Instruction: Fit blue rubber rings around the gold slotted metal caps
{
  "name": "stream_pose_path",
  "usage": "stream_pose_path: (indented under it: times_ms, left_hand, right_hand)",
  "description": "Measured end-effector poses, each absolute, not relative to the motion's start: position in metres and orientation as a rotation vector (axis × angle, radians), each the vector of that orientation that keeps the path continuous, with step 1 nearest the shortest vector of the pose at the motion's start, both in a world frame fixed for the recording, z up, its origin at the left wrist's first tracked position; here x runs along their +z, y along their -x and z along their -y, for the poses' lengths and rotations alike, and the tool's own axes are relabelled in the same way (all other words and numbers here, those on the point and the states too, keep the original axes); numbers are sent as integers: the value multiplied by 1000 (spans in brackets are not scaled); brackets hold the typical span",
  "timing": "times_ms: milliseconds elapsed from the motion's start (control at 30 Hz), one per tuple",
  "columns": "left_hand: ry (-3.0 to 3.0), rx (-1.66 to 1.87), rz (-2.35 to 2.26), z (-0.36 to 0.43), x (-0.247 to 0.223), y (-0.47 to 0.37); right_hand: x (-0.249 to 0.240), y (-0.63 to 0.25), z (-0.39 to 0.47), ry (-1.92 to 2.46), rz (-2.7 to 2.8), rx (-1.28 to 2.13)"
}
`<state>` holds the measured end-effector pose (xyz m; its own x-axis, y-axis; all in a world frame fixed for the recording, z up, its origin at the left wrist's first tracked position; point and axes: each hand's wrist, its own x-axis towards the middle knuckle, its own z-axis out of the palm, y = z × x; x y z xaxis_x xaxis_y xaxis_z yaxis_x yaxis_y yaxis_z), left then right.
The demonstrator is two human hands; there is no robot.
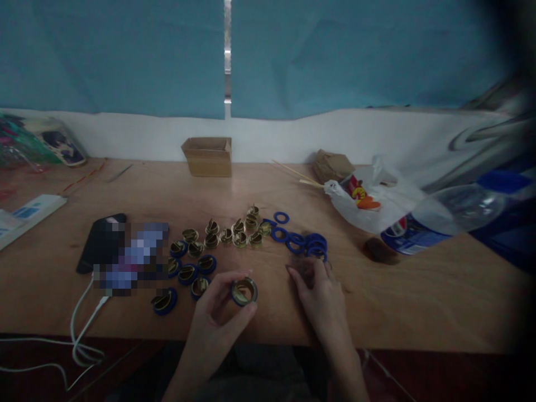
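Between the thumb and fingers of my left hand (221, 315) is a round brass-coloured metal part (244, 291) with a blue ring around its edge. My right hand (320, 290) rests at the near side of a pile of blue rings (316, 243), its fingers curled down; what its fingertips hold, if anything, is hidden. Several brass-coloured parts without blue rings (226, 235) lie in the middle of the table. Left of my left hand, several similar parts have blue rings around them (188, 273). A single blue ring (281, 218) lies behind the pile.
On the wooden table (268, 329), two phones (100, 243) with white cables and a power strip (36, 218) lie left. A cardboard box (209, 158) stands at the back. A white plastic bag (377, 195) and a tipped drink bottle (444, 215) are at the right.
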<state>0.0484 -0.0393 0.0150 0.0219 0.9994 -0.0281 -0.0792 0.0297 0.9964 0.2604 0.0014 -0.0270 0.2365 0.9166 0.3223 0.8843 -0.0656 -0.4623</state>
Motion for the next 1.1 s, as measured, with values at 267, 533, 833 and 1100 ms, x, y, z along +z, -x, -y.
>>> stream_pose_path:
  times_ms: [267,533,833,1100]
  left_hand:
    - [-1137,1193,-1146,40,13,-48]
    - [-1159,1202,-1143,40,13,-48]
    - [-1180,1229,-1151,40,12,-47]
    - [-1327,1228,-1178,40,13,-44]
  right_hand:
    - [-25,-260,-1,1949,1665,90]
    - [-28,-260,-1,1918,1607,122]
    - [-23,-256,-1,1696,1737,187]
    - [3,-243,21,1457,1412,660]
